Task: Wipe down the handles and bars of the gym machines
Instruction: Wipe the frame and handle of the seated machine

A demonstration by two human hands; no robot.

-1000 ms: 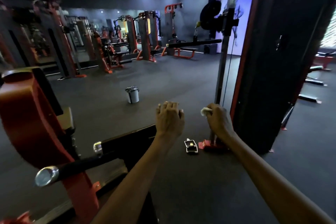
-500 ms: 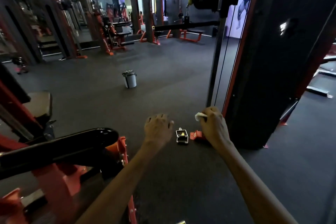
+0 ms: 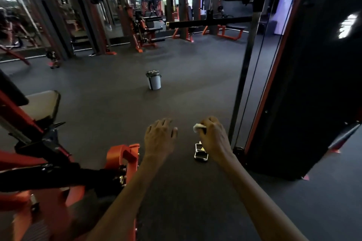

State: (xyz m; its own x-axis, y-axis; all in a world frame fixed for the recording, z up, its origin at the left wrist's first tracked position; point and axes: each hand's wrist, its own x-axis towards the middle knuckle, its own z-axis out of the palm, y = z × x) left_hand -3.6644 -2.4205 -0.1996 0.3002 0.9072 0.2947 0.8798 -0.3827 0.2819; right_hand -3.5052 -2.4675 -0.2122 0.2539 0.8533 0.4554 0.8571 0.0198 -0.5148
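right hand point(image 3: 212, 136) grips white cloth point(image 3: 198, 128); lidded bucket point(image 3: 154, 80) contents hidden.

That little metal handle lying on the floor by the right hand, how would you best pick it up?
Probably by one of the chrome side bars of the cable handle, reaching straight down from above. It lies flat on the floor, and the right hand already grips a white cloth, so the empty left hand suits.
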